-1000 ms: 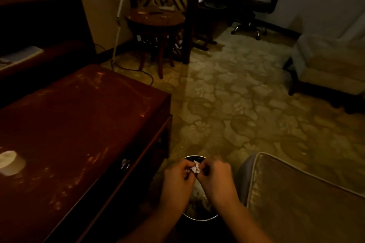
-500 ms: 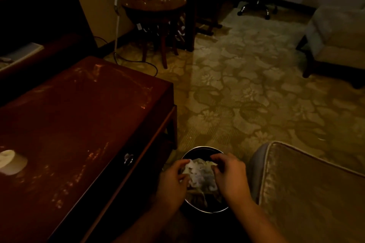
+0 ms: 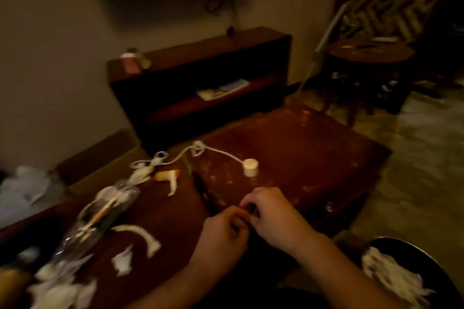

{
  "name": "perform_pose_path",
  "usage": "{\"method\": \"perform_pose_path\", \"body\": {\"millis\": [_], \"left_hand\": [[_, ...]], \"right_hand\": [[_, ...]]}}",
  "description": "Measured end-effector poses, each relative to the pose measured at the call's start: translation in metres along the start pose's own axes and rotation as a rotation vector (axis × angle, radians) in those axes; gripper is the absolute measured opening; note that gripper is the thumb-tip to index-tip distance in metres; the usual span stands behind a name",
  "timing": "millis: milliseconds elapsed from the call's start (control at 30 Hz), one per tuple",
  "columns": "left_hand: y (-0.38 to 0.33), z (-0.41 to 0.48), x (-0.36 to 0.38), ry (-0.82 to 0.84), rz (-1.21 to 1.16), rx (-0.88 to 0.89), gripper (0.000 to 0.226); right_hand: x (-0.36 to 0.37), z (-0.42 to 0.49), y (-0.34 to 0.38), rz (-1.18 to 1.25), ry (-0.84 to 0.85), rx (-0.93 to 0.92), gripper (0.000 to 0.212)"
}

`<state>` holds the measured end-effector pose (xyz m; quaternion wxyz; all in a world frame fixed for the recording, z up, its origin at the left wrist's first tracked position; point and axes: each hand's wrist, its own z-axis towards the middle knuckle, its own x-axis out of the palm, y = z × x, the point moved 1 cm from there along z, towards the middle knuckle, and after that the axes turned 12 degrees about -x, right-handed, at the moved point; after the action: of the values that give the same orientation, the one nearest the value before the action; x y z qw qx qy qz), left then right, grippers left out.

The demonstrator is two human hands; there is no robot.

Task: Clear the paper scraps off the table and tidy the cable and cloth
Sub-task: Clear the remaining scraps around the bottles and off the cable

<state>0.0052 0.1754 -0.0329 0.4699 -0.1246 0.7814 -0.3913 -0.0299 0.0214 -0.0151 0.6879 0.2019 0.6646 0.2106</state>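
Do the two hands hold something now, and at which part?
It cannot be told. The left hand and right hand meet with curled fingers over the table; anything pinched between them is hidden.

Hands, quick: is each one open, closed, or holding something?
Left hand: fingers curled; what it holds, if anything, cannot be told.
Right hand: the same, fingertips meeting the left's.

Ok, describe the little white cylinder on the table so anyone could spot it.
Start at the dark red table. Its white cable runs right and ends at the cylinder. It is smooth and round, unlike the torn paper scraps to the left.
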Motion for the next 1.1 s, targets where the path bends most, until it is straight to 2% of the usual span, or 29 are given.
{"method": "perform_pose_path", "body": {"millis": [100,267,333,433,567,733,833,900,1000,1100], "left_hand": [[0.049,-0.028,-0.062,-0.108,0.072,-0.04,0.026],[0.132,-0.065,-0.132,-0.213,0.203,-0.129,0.02],[0.161,-0.073,-0.148,-0.269,0.237,-0.165,0.024],[0.188,-0.073,-0.156,-0.24,0.355,-0.173,0.026],[0.189,-0.06,-0.16,-0.163,0.353,-0.202,0.054],[0.187,-0.048,-0.161,-0.153,0.299,-0.146,0.037],[0.19,-0.048,-0.163,-0.197,0.22,-0.109,0.027],[0.191,-0.046,-0.164,-0.231,0.188,-0.094,0.027],[0.19,-0.045,-0.162,-0.263,0.15,-0.077,0.028],[0.179,-0.046,-0.157,-0.289,-0.019,-0.088,0.023]], "right_hand": [[0.035,0.041,0.055,0.038,0.068,-0.006,0.025],[0.081,0.061,0.1,0.106,-0.094,0.023,0.028],[0.099,0.065,0.112,0.091,-0.052,0.037,0.032],[0.125,0.076,0.13,0.062,0.076,0.046,0.045],[0.146,0.084,0.148,0.059,0.167,-0.015,0.058],[0.156,0.094,0.161,0.005,0.118,-0.088,0.065],[0.158,0.097,0.168,0.046,0.198,-0.226,0.06],[0.159,0.097,0.174,0.076,0.223,-0.269,0.046],[0.158,0.095,0.174,0.087,0.148,-0.252,0.029],[0.141,0.088,0.163,0.056,0.105,-0.231,0.017]]}}
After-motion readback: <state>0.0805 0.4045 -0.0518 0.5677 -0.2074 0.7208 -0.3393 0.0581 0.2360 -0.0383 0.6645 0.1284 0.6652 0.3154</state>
